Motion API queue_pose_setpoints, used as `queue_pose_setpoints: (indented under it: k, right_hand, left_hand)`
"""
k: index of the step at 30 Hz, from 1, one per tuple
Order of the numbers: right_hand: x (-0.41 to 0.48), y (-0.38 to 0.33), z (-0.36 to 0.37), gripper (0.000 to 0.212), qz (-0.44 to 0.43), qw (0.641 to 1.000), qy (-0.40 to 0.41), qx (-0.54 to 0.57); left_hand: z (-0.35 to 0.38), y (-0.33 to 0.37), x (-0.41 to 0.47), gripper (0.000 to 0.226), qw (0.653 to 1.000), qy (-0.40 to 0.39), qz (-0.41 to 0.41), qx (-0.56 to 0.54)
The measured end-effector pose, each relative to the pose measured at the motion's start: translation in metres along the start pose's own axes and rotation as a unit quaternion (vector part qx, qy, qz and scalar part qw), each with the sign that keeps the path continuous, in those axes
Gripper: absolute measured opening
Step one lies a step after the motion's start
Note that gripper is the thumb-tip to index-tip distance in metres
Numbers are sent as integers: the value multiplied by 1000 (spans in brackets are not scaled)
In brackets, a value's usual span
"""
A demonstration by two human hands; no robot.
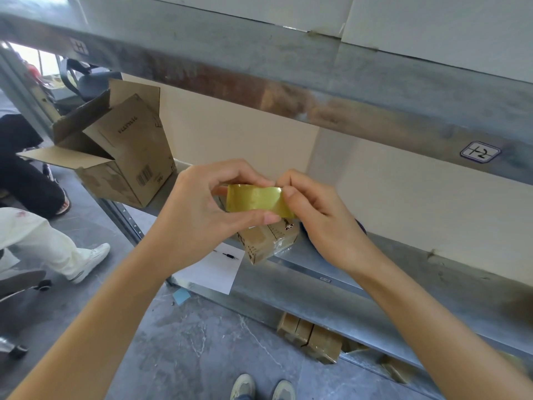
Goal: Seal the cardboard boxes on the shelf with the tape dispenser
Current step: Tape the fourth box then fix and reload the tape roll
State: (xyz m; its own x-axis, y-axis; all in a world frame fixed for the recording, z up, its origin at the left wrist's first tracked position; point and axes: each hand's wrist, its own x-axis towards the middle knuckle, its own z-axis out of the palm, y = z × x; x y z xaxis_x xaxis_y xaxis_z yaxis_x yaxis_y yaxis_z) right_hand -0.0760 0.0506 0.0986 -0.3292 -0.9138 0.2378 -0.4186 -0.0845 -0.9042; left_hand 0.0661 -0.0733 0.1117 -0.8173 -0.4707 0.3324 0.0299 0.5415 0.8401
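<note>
1. risk: tape is a loose strip stretched btwn both hands. i judge it may fold and stick to itself or to fingers if one end slackens.
2. risk: it may land skewed on the small box and miss the seam.
3. grip: l hand pinches the strip's left end, r hand pinches the right end.
4. position: small box sits on shelf just below the tape; contact unclear. open box is well apart, at left.

Blue object mostly behind right hand
</note>
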Motion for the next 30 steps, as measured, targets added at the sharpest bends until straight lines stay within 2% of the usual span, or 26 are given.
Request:
queue_pose_setpoints:
  k: [8,14,22,26,30]
  right_hand:
    - [1,-1,5,19,-10,1000,19,2]
    - [0,0,5,25,-22,1000,16,10]
    - [-3,-3,10,20,-24,999,36,3]
    - [-4,-4,10,17,-26,999,28,-4]
    - [-3,-9,4,11,-24,998,38,33]
  left_hand:
    - [3,-3,-5,37,1000,17,6,10]
    - [-1,-3,-5,38,1000,16,7,7]
    - [1,-2,-8,38,999,22,37,20]
    - [2,-2,-8,39,999,28,35,10]
    - [-4,0,-6,37,999,31,9,13]
